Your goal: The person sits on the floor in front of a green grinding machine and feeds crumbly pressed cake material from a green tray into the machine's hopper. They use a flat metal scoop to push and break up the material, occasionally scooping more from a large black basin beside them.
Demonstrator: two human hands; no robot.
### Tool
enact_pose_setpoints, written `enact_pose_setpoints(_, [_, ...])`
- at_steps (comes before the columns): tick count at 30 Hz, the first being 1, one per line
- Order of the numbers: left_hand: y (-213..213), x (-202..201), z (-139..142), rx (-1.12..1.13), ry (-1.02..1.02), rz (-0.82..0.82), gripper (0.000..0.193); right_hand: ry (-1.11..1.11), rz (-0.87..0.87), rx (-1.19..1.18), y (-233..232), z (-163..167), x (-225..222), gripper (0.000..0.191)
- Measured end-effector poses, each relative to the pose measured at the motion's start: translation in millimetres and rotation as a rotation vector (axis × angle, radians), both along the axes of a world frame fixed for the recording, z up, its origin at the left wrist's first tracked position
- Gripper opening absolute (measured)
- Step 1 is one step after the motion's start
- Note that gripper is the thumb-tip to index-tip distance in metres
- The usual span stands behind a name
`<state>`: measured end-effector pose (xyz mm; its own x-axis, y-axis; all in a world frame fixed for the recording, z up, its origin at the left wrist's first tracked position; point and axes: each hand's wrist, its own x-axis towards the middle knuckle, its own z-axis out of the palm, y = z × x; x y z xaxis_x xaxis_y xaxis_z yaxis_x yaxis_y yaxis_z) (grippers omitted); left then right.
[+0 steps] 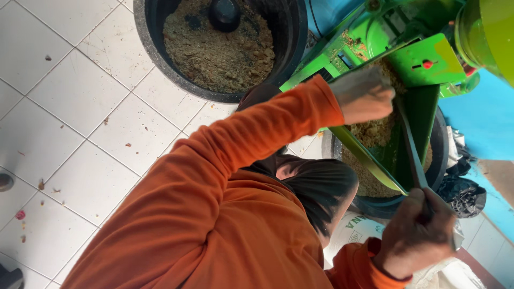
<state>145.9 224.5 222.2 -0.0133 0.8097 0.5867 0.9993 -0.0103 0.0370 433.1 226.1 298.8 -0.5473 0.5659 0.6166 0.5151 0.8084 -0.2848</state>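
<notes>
My left hand, dusted pale with meal, rests back-up on the upper end of a green machine's chute; its fingers curl down out of sight into brown ground meal. My right hand grips the lower end of a long dark flat stick, which lies up along the inside of the chute. Both arms are in orange sleeves. Below the chute stands a dark round tub holding more of the meal.
A large black tub of brown meal with a dark round scoop in it stands on the white tiled floor. My knee in dark trousers is beside the chute. A black bag and a white sack lie near the blue wall.
</notes>
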Motion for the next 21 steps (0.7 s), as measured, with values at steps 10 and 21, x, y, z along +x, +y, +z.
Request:
enact_pose_setpoints(10, [-9,-2,1,0.000,-0.180,-0.014,0.009,-0.003,0.050,-0.041,23,-26,-1,0.013])
enact_pose_setpoints(21, [-12,-8,-2,0.021,-0.259,-0.020,0.005,0.050,0.096,0.022,9,-14,8,0.022])
